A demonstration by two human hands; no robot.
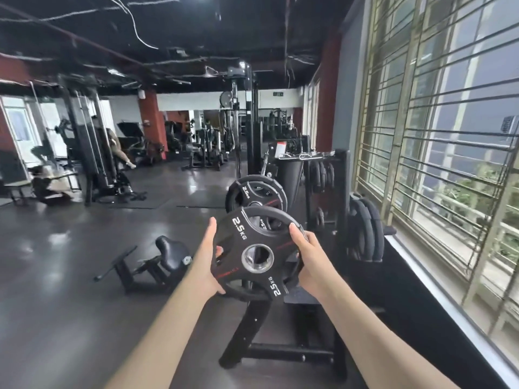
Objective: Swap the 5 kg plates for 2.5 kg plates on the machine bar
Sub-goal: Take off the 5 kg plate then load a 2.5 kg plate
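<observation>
Both hands hold one 2.5 kg plate (254, 249) upright at chest height: left hand (209, 255) grips its left rim, right hand (304, 255) curls round its right rim (thumb on the face). A second plate (252, 190) sits beyond it, above the machine frame (252, 327).

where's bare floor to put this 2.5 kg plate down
Open dark floor lies left of the low padded seat frame. It is crowded ahead and right: a loaded 2.5 kg plate, machine base, plate rack by the window.
</observation>
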